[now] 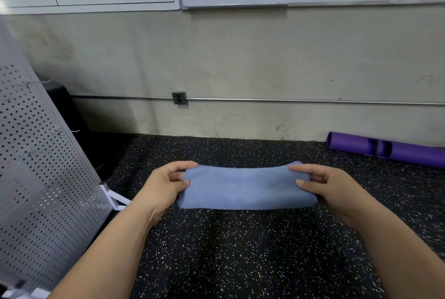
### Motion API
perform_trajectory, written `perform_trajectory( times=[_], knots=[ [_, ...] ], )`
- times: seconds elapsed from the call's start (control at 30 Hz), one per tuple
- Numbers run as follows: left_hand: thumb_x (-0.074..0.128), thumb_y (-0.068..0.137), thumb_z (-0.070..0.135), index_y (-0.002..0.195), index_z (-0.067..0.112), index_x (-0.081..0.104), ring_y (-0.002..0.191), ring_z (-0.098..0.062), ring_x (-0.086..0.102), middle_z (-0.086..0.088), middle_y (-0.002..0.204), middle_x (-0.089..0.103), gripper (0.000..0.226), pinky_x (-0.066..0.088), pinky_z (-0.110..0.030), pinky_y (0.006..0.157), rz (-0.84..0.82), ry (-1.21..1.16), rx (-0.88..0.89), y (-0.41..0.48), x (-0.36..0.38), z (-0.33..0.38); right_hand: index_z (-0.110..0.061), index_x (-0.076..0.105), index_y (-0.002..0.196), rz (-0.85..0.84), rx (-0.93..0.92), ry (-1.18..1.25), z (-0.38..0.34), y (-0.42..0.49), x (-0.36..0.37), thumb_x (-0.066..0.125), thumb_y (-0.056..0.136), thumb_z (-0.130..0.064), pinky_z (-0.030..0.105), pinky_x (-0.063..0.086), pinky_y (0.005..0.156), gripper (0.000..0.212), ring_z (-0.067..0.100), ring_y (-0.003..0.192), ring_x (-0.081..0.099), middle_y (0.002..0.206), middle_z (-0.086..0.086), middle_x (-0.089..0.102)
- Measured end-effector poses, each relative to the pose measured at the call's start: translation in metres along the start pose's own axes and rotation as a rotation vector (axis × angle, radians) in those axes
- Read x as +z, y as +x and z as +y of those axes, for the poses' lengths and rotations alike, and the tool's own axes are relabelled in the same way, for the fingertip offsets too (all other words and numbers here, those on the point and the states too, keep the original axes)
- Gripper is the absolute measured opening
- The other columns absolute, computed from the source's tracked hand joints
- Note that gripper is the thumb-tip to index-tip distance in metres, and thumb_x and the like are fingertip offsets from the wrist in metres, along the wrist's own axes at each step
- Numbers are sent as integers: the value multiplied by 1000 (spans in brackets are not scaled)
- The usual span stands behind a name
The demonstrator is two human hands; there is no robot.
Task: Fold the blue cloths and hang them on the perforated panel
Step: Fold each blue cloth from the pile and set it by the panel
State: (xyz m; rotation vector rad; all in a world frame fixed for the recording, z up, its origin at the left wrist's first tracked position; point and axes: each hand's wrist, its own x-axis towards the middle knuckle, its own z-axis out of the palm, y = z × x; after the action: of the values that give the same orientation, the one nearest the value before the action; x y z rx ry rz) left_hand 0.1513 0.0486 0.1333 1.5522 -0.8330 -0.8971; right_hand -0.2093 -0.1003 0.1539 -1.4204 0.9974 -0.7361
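Clearly the folded blue cloth (245, 186) is soft and light: it sags a little between the left hand (166, 184) and the right hand (330, 185), each pinching one short end, held above the speckled floor (240, 250). I'd judge those ends the best grip for draping it over a hook (68, 132) on the perforated panel (41, 178) at left.

Cloth (245, 188) between left hand (166, 184) and right hand (330, 185), perforated panel (41, 166) at left, roller (390, 149) far right by the wall (240, 70).
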Motion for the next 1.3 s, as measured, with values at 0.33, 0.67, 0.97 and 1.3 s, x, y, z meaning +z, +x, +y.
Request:
perform_trajectory(
  times=[0.33,0.67,0.97,1.3],
  knots=[
    [73,93,-4,129,8,72,103,-31,78,-21,117,78,37,67,-36,83,-141,-299,-248,-3,4,5,-23,77,128,15,-25,115,5,4,-7,75,88,8,45,52,110,51,25,118,74,122,6,79],
    [79,86,-12,132,12,69,92,-27,78,-19,96,79,53,63,-30,83,-278,-53,-235,-8,9,2,-23,76,129,74,-61,153,2,4,-14,72,89,11,42,53,105,53,24,117,74,121,6,80],
    [81,86,-9,120,17,77,94,-31,79,-19,100,77,44,65,-42,86,-224,-46,-244,-9,13,2,-24,76,129,84,-39,145,0,2,-19,71,90,10,40,54,101,52,24,115,75,119,6,80],
    [59,87,-27,120,10,79,102,-29,74,-25,113,76,53,60,-36,84,-182,-310,-84,-2,11,7,-34,80,118,104,-71,-139,1,-1,-17,85,81,6,36,62,90,54,18,100,78,104,-3,83]
  ],
)
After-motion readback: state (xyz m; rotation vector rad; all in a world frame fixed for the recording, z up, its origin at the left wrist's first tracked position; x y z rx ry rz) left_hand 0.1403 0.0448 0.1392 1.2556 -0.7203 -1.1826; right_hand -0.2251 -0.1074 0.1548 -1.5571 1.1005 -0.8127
